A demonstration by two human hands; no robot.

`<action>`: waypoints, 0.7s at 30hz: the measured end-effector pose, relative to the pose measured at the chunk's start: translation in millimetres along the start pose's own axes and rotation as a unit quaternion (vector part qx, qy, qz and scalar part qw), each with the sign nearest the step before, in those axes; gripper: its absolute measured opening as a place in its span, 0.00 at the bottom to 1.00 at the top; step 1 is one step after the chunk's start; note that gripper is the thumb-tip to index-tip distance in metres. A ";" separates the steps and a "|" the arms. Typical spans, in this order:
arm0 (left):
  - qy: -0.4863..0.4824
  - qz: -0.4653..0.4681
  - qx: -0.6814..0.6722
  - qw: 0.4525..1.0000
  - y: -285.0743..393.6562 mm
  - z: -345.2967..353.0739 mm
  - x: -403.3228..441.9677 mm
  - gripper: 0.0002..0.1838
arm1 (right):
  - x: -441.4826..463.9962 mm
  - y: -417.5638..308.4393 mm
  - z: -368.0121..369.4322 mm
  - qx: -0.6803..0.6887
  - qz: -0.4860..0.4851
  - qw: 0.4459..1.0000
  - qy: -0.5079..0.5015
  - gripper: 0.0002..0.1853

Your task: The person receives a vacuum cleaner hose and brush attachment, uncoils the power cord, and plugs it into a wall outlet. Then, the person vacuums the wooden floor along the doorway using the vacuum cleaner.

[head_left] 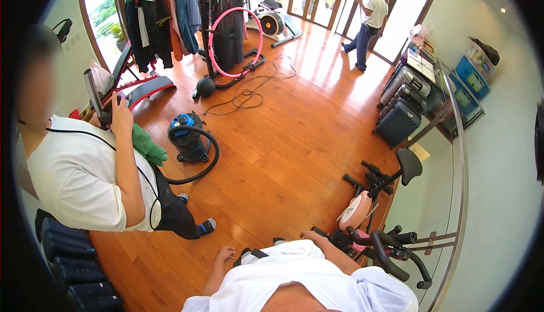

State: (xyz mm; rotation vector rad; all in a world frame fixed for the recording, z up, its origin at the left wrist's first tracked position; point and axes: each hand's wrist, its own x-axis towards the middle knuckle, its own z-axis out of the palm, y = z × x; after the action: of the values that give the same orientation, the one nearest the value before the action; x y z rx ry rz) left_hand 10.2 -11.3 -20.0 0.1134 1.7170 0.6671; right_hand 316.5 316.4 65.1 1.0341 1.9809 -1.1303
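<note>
At the bottom of the head view, my left hand [226, 253] hangs beside my white shirt [272, 272]. Its fingers are loosely bent and slightly apart, with nothing seen in them. My right hand [309, 235] is at the shirt's upper right edge, its fingers small in view and apparently loose, with no object visible in them. Nearest to it is a pink and white exercise bike [356, 210] with black handlebars [391, 252]. Further off, a blue and black vacuum cleaner [190, 142] stands on the wooden floor [266, 159], its hose curving round it.
A co-worker [85, 176] at left holds a dark device and a green cloth [148, 145]. Another person [371, 20] stands by the glass doors with a long pole. A cable [249, 94], pink hoop [211, 46], weight bench [150, 91], clothes rack and suitcases [398, 122] surround the floor.
</note>
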 end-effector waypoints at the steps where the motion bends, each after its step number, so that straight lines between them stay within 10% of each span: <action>1: 0.001 0.000 0.001 1.000 0.3 0.4 0.2 0.16 | -3.2 -3.2 -1.7 0.000 0.007 1.000 0.000 0.28; 21: -0.033 0.014 -0.046 0.998 -6.6 0.0 8.0 0.17 | 0.2 11.3 1.6 0.000 -0.031 0.999 -0.008 0.26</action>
State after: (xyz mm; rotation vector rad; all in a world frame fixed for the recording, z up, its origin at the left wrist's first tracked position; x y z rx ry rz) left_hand 9.9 -13.4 -30.2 0.0939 1.6225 0.7536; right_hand 326.2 318.8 59.7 0.9652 2.0129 -1.1681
